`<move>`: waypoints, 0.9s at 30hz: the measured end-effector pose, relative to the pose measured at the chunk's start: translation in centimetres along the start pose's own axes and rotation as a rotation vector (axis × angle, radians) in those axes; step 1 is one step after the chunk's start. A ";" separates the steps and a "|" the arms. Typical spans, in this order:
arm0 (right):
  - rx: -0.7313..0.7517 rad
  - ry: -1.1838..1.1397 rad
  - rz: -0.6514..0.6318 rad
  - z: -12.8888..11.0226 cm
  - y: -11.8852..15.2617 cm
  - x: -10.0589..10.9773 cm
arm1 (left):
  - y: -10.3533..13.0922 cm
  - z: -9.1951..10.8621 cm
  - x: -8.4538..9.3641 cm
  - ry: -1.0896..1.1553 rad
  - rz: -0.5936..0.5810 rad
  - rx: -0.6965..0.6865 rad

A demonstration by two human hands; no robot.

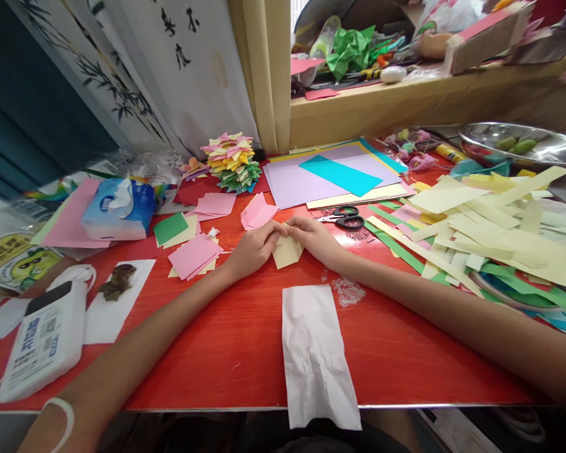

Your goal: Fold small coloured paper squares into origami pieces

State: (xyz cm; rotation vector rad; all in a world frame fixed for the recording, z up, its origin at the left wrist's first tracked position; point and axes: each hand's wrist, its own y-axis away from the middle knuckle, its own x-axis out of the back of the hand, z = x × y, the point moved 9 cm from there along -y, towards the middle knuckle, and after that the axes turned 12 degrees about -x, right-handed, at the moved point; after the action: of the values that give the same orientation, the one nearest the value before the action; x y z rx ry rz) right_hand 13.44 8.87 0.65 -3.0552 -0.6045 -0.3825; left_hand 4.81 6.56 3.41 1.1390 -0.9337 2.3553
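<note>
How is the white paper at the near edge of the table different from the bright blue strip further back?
The white paper is creased and rumpled, while the blue strip looks smooth and flat. The white paper lies on the red table and hangs over its near edge; the blue strip rests on lilac sheets. Both are longer than they are wide.
</note>
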 end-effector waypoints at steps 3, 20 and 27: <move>-0.001 -0.019 -0.009 0.0 0.0 0.0 | 0.0 -0.2 0.1 0.055 0.011 0.017; 0.002 0.044 -0.001 -0.1 0.0 0.0 | 0.0 -0.5 -0.1 0.096 0.007 0.018; 0.016 0.118 -0.032 -0.2 0.1 -0.4 | 0.0 -0.8 0.1 0.154 0.053 0.041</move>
State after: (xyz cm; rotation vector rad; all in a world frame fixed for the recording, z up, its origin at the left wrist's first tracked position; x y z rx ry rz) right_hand 13.02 8.64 0.79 -2.9848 -0.6481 -0.5510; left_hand 4.35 7.11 3.12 0.9423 -0.8755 2.4745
